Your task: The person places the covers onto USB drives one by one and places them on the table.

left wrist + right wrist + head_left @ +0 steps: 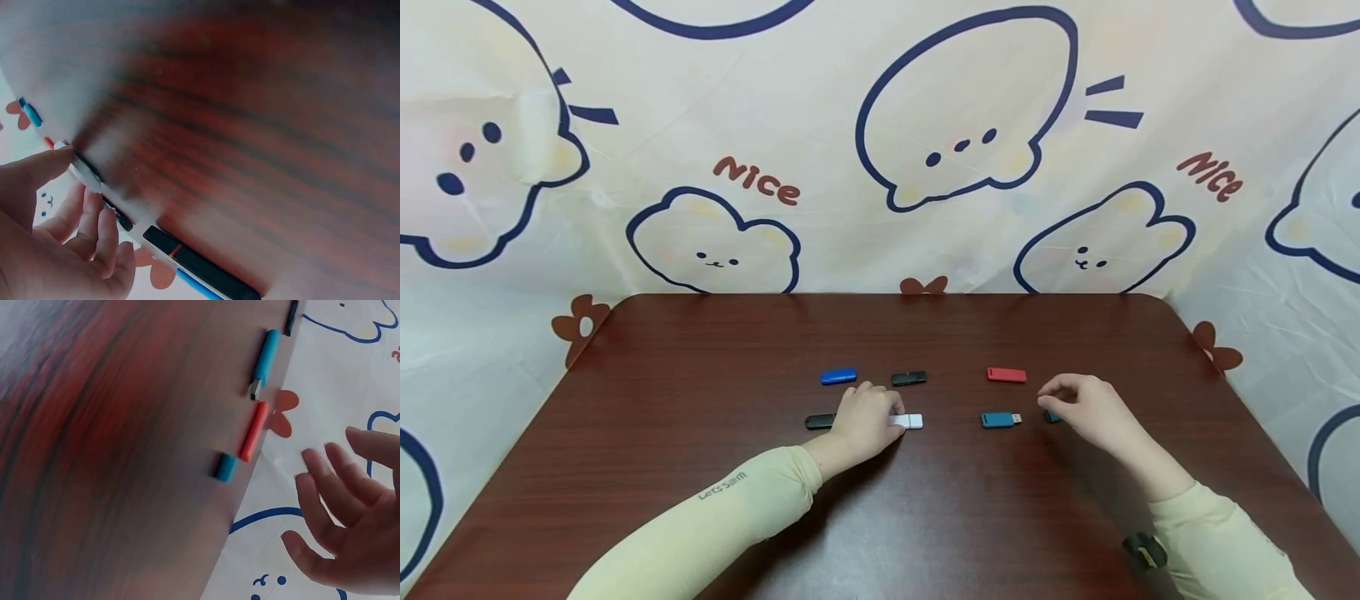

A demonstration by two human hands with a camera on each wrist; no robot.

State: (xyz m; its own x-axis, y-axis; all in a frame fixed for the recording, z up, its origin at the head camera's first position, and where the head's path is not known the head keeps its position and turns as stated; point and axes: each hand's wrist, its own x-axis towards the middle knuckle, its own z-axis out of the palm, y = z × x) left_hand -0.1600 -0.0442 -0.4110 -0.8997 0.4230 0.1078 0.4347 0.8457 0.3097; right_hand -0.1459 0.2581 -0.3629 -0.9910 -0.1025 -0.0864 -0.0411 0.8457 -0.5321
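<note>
Between the thumb and fingers of my left hand is a white USB stick, pinched at its sides; the left wrist view shows the thumb on one side and a fingertip on the other. Just left of that hand lies a black USB stick, partly hidden by it. My right hand hovers over the table with bent, spread fingers and nothing in them. Under its fingertips sits a small teal cap. A teal USB stick lies left of the cap, its metal plug bare.
Behind the hands, a blue USB stick, another black one and a red one form a row. All lie on a dark brown wooden table. A white cartoon-printed cloth hangs behind and beside it.
</note>
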